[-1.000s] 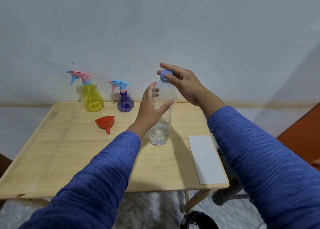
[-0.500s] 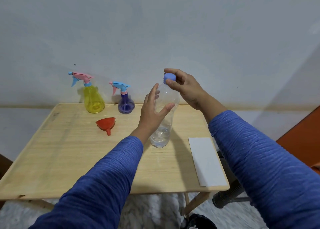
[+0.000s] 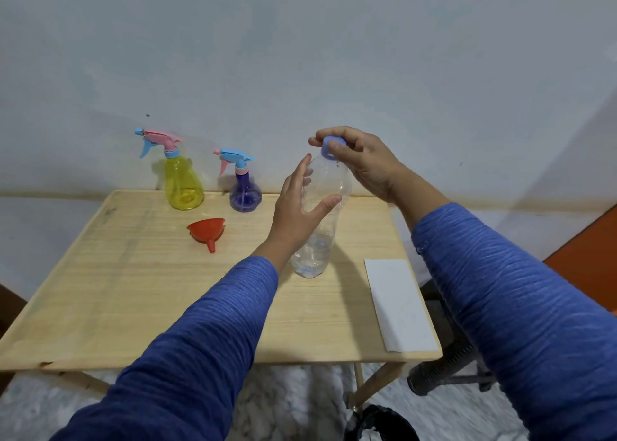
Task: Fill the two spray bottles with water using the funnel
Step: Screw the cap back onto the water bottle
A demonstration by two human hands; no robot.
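Leftmost, on the wooden table (image 3: 133, 307), far edge against the wall: yellow spray bottle (image 3: 183, 185), translucent, pink trigger head screwed on, upright, appears empty. Just right of it, well apart from both hands: purple spray bottle (image 3: 245, 195), smaller, rounded body, blue trigger head on, upright; fill level cannot be told.

Next, nearer the onlooker and between those two and the hands: red funnel (image 3: 207, 230), lying on its side, spout pointing toward the near edge, untouched.

Centre: left hand (image 3: 297, 213), fingers and thumb wrapped loosely round the middle of the clear water bottle (image 3: 320, 220), steadying it. Water bottle stands upright on the table, long axis vertical, thin crinkled plastic, a little water showing low in the base.

Directly above: blue cap (image 3: 330, 147), seated on the neck, pinched from over the top by the fingertips of the right hand (image 3: 364, 163). Cap lies straight up the bottle's axis from the left hand; right hand is the nearer to it and already on it. Judgement: unscrewing is the step in hand; both sprayer heads remain to be taken off.

Right: white paper sheet (image 3: 400, 303), flat at the table's right edge.
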